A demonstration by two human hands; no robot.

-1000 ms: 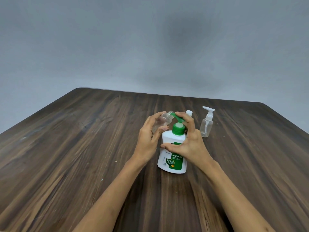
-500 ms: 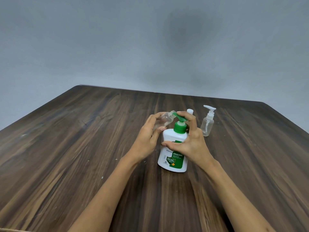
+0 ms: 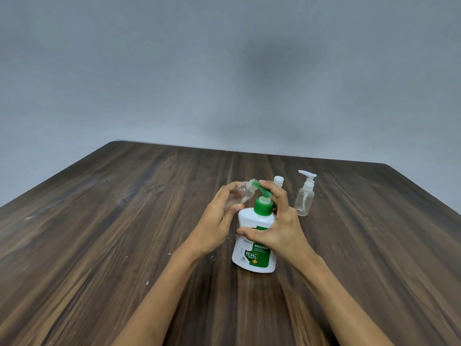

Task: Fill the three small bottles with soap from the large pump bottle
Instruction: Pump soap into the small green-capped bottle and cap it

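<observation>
A white soap bottle [image 3: 252, 255] with a green pump [image 3: 262, 203] stands on the dark wooden table [image 3: 99, 233]. My right hand [image 3: 279, 226] grips it: the thumb lies on its front and the fingers rest on top of the pump head. My left hand [image 3: 217, 221] holds a small clear bottle [image 3: 240, 196] tilted, its open neck against the green spout. A second small clear bottle [image 3: 304, 199] with a white pump stands upright to the right. Only the white cap of a third bottle [image 3: 279, 180] shows behind my right fingers.
A plain grey wall [image 3: 224, 71] rises behind the table's far edge. Bare wood stretches to the left and right of the bottles and in front of them, between my forearms.
The green pump head has come up a little under my right fingers. The tilted small bottle stays at the spout. The other bottles have not moved.
</observation>
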